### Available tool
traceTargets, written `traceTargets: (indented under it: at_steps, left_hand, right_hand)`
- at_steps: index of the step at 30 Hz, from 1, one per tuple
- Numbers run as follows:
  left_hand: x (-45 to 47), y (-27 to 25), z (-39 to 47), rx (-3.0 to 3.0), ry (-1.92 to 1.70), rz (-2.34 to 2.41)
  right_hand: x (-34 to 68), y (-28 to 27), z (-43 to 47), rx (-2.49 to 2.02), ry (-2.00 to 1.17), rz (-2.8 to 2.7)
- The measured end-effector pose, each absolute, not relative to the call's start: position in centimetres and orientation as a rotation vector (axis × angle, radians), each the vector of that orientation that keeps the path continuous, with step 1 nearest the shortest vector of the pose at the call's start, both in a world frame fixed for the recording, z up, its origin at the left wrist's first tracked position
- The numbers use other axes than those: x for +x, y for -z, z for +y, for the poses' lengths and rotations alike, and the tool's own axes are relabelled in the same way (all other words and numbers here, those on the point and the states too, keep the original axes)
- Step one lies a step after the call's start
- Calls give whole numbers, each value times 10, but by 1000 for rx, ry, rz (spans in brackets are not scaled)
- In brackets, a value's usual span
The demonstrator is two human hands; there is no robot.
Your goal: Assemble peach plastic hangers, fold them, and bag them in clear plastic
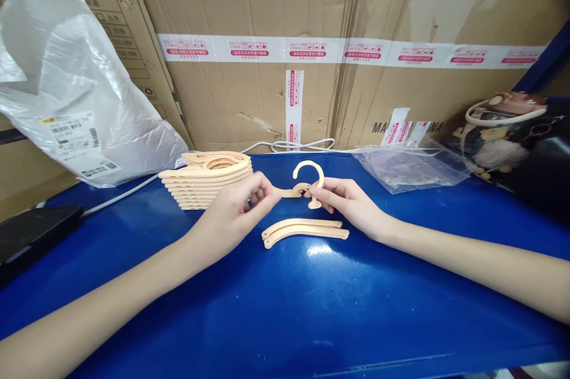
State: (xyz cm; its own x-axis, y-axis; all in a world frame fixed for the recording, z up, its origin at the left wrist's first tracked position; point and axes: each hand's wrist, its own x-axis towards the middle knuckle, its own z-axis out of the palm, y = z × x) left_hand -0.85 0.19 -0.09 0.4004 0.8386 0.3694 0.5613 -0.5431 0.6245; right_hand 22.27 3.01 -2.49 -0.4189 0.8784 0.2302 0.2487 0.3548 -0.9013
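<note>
My left hand [243, 204] pinches the outer end of a cream plastic hanger arm [290, 192]. Between thumb and fingers, my right hand [347, 204] grips a cream hanger hook [321, 174], its curve pointing up and opening to the left. The arm's rounded inner end meets the hook's base beside my right fingertips; whether the two are joined I cannot tell. Just below, two loose curved hanger arms [305, 230] lie side by side on the blue table [285, 308]. Behind my left hand stands a neat stack of cream hanger pieces [205, 180], partly covered by that hand.
A white plastic parcel bag [84, 88] leans at the left, near a dark phone-like device [38, 239] with a white cable [120, 196]. Cardboard boxes [253, 5] wall off the back. At the right lie a clear plastic bag [396, 168] and a dark bag with trinkets [499, 135].
</note>
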Motion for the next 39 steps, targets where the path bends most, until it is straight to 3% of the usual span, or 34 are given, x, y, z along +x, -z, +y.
traceTargets:
  at_steps: [6,24,34,39]
  left_hand:
    - [-11,2,-3,2666,-381,997]
    - [-4,16,-4,3057,-374,1125]
    - [-3,-3,-2,1726,-800,998]
    - [-5,-5,1,1513,-943,942]
  right_hand:
    - [223,26,35,-943,-1195,-1755]
    - [222,27,35,-909,-1344,-1637]
    - [222,27,36,-843,-1434,-1604]
    - [222,27,36,-827,-1446,-1615]
